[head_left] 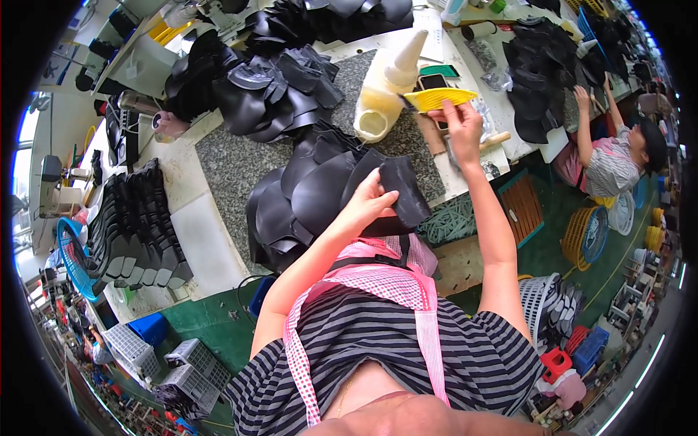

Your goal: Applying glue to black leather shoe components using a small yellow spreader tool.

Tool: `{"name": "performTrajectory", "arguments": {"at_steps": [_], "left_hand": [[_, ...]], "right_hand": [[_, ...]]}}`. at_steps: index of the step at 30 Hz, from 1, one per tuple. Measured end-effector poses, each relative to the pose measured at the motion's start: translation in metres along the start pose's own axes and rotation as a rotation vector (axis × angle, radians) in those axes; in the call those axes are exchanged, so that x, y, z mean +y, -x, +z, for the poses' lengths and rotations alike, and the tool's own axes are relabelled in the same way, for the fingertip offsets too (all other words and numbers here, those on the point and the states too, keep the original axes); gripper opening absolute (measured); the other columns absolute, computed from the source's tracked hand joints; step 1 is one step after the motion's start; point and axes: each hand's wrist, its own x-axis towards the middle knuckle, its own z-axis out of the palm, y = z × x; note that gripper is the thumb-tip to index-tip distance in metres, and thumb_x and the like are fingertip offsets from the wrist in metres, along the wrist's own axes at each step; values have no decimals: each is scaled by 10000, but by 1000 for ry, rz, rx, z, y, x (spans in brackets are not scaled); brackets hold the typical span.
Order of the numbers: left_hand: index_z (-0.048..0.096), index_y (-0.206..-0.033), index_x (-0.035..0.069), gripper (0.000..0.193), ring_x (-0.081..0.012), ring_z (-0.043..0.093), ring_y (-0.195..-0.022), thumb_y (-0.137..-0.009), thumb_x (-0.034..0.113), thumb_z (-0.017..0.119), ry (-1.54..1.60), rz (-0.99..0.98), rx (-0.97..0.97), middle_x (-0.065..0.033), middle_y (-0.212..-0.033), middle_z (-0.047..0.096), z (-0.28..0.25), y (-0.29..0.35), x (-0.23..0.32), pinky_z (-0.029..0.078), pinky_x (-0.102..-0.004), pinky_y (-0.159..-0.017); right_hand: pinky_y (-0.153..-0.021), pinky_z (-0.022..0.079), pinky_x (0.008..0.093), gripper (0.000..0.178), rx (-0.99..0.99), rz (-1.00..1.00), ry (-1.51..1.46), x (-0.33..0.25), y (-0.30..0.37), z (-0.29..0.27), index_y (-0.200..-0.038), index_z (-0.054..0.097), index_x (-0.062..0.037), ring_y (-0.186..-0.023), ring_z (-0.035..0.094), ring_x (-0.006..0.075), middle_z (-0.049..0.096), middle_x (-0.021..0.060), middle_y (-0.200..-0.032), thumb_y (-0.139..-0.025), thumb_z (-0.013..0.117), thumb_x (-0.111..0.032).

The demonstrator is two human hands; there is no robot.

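I pinch the black leather piece (402, 190) in my left hand (369, 205), centre frame, fingers closed on its edge. My right hand (461, 125), upper centre, grips the yellow brush (438, 98). Best to keep the piece flat and taut. It looks matte, curved, floppy.

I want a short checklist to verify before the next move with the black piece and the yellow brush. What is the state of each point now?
1. Left hand grips the black piece: ok.
2. Right hand holds the yellow brush: ok.
3. Brush touches the piece: not ok, they are apart.
4. Glue on the bristles: cannot tell.
5. Cream bottle lies within reach on the table: ok.
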Motion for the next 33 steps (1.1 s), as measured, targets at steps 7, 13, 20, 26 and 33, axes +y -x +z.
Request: {"name": "performTrajectory", "arguments": {"at_steps": [7, 13, 20, 26, 33], "left_hand": [[334, -1367, 171, 413, -196, 670, -1005, -999, 34, 464, -47, 6, 141, -63, -1143, 616, 46, -124, -72, 587, -366, -813], [272, -1491, 84, 579, -187, 622, -1063, -981, 106, 542, -276, -91, 66, -141, -1322, 557, 29, -100, -87, 519, -301, -861], [518, -1137, -9, 338, -298, 558, -943, -831, 24, 660, -871, 375, 499, -176, -1048, 516, -3, 20, -37, 482, -375, -836], [451, -1181, 0, 609, -355, 403, -1127, -721, 166, 815, -1444, 413, 868, -186, -1196, 410, -9, 30, -12, 372, -437, -967], [612, -663, 19, 531, -338, 677, -612, -797, 526, 698, -1645, 191, 630, -167, -624, 646, -5, -1, -26, 544, -419, -557]], "right_hand": [[-751, 577, 268, 227, 170, 6, -192, -15, 12, -65, -1000, 638, 45, -766, 707, 170, 703, 125, -889, -998, 574, -173], [-746, 582, 274, 223, 93, 10, -227, -24, 10, -43, -1016, 646, 42, -764, 711, 178, 711, 123, -865, -993, 580, -169], [-727, 580, 259, 205, -178, 29, -235, -4, 6, 30, -1069, 648, 42, -785, 711, 159, 706, 95, -922, -1002, 555, -128], [-564, 504, 309, 140, -331, -333, 477, 54, 10, 47, -927, 635, 41, -640, 684, 200, 646, 104, -758, -944, 592, -92], [-592, 539, 270, 195, -150, -50, 197, 56, 19, 47, -950, 651, 44, -627, 681, 145, 706, 93, -777, -974, 558, -125]]}}
